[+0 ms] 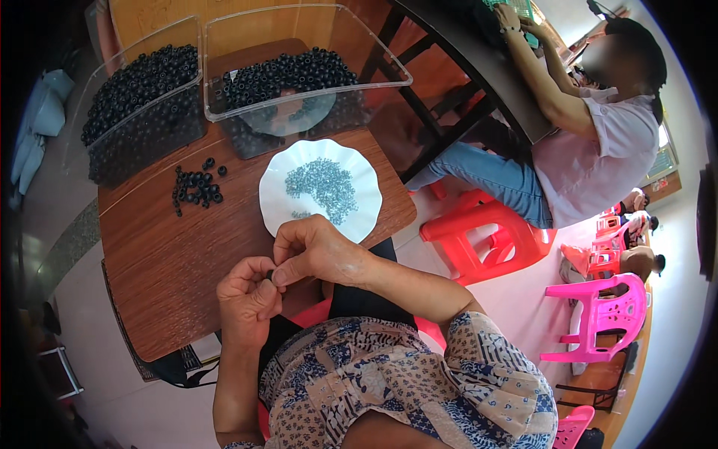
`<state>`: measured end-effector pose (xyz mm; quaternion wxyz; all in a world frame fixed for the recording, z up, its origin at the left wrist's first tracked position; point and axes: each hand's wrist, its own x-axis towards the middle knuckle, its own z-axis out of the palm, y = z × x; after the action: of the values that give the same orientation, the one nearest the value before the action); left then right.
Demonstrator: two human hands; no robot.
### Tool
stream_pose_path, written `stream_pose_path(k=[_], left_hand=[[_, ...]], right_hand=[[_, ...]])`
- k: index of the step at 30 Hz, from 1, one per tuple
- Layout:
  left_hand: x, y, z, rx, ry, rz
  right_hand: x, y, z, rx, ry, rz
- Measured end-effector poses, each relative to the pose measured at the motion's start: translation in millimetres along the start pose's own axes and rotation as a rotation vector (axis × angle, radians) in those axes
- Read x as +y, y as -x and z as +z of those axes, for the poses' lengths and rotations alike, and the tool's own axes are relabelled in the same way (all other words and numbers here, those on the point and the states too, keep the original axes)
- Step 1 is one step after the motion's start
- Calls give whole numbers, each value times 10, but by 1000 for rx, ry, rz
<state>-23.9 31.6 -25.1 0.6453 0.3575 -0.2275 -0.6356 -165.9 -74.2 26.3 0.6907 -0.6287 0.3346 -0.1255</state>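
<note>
My left hand [250, 292] pinches a small black ring-shaped part [270, 275] between thumb and forefinger, just off the table's near edge. Against it, my right hand [321, 251] has thumb and forefinger pressed together; what they hold, if anything, is too small to make out. Beyond my right hand, a white plate with a scalloped rim [274, 179] carries a spread of tiny clear bluish pieces [323, 187]. Left of the plate, a loose group of black ring-shaped parts [198, 187] lies on the brown wooden table [172, 277].
Two clear plastic bins with many black parts stand at the far side, the left bin [142, 112] and the right bin [288, 78]. At right, a person [598, 142] works at a dark table [516, 97]. A red stool [486, 232] and pink chair [602, 314] stand on the floor.
</note>
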Motion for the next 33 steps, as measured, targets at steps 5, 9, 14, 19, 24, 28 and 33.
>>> stream_pose_path(k=[5,9,14,19,24,28,33], left_hand=[[10,26,-15,16,-12,-38],[-5,61,-17,55,64,-6],[19,4,-56,149,363,-82],[-60,-95,-143,135,486,-16],[-82,-45,-191,155,543,18],[-82,-24,-245,84,580,19],[-62,-13,-176,80,554,29]], right_hand=[[100,-10,86,47,40,-75],[174,-50,177,68,-39,-147],[63,73,232,234,-131,-145],[294,70,219,378,360,-441],[304,-8,328,330,570,-751],[358,-12,451,356,668,-800],[432,-63,567,391,771,-751]])
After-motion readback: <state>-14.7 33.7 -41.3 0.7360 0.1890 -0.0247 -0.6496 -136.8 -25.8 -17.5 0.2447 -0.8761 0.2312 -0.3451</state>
